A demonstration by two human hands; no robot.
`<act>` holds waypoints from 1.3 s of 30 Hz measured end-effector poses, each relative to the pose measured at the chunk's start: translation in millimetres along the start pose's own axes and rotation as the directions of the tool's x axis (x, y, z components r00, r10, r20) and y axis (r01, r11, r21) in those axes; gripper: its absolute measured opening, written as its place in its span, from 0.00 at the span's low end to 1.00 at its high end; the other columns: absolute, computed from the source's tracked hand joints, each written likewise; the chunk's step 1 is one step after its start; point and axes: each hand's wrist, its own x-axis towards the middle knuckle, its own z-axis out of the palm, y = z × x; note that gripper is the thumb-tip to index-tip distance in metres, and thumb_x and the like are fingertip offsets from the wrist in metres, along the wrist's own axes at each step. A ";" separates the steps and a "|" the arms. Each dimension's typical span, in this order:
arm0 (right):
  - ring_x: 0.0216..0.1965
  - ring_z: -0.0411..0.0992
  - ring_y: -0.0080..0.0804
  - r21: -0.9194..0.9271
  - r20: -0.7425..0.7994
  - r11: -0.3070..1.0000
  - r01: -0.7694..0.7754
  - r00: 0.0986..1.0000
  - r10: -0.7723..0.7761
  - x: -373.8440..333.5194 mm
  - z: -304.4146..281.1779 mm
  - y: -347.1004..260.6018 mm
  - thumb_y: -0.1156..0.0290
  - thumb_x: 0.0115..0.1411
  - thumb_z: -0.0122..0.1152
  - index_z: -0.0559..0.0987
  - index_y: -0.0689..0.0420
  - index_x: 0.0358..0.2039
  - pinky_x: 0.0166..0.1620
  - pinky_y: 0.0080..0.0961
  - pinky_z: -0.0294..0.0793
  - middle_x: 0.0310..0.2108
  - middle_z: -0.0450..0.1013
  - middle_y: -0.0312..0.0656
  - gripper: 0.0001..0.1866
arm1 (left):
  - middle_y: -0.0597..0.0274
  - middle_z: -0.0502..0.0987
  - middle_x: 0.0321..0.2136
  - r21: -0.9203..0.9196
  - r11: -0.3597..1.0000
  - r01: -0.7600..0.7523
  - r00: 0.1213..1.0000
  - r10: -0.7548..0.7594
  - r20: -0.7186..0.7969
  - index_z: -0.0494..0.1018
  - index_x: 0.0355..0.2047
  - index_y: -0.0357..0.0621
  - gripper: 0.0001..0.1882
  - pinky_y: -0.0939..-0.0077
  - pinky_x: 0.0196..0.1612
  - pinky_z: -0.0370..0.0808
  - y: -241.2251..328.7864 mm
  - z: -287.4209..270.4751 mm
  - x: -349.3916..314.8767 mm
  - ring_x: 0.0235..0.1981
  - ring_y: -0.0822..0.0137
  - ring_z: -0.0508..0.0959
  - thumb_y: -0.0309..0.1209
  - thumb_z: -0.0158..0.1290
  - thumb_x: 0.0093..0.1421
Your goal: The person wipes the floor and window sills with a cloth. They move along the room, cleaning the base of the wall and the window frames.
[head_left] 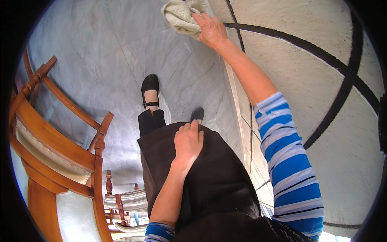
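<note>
At the top of the head view, my right hand [212, 30] grips a bunched cream cloth [181, 18] that looks like a towel. The arm is stretched far out, in a blue and white striped sleeve [288, 153]. The cloth lies along the border between the grey floor and a cream surface with black bands. My left hand [188, 141] lies on the dark apron [221, 169] over my lap, its fingers stretched out and holding nothing. Part of the cloth is cut off by the picture's upper edge.
A wooden chair [60, 133] with a pale padded back stands close on the left. Behind it are a striped seat [129, 201] and turned wooden posts. Below me spreads a grey marbled floor [88, 48]; the black-banded cream surface [290, 76] fills the right side.
</note>
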 end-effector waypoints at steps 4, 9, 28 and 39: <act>0.43 0.71 0.50 -0.428 0.126 0.899 0.088 0.991 -0.037 -28.9 44.7 16.5 0.74 0.53 0.59 0.73 0.49 0.49 0.44 0.41 0.73 0.51 0.68 0.47 0.21 | 0.50 0.77 0.35 -0.044 0.997 -0.062 0.994 0.057 -0.093 0.71 0.48 0.39 0.17 0.59 0.42 0.73 8.7 17.4 -7.8 0.38 0.50 0.76 0.27 0.55 0.57; 0.43 0.70 0.45 -0.465 0.204 0.882 0.071 0.979 0.029 -161.2 121.5 31.7 0.70 0.54 0.58 0.75 0.53 0.40 0.39 0.42 0.72 0.48 0.68 0.50 0.12 | 0.53 0.76 0.34 -0.015 0.999 -0.040 0.997 0.039 -0.069 0.71 0.48 0.40 0.18 0.60 0.40 0.73 9.3 42.7 -27.4 0.35 0.52 0.75 0.26 0.56 0.57; 0.46 0.75 0.49 -0.141 0.864 0.927 -0.346 0.414 0.286 -472.5 30.5 49.1 0.68 0.46 0.62 0.76 0.48 0.52 0.48 0.43 0.75 0.43 0.77 0.50 0.28 | 0.50 0.77 0.34 0.020 0.996 -0.090 0.995 0.089 0.041 0.71 0.45 0.41 0.15 0.56 0.40 0.73 -5.6 111.5 -63.9 0.37 0.50 0.77 0.29 0.55 0.57; 0.40 0.69 0.46 -0.294 0.097 0.955 0.043 0.995 -0.015 -212.2 78.0 41.9 0.78 0.51 0.55 0.76 0.45 0.49 0.41 0.41 0.71 0.50 0.70 0.39 0.24 | 0.50 0.77 0.32 0.062 0.994 -0.091 0.990 0.097 -0.104 0.71 0.46 0.37 0.16 0.60 0.39 0.73 -7.6 120.1 -68.0 0.34 0.51 0.76 0.26 0.56 0.56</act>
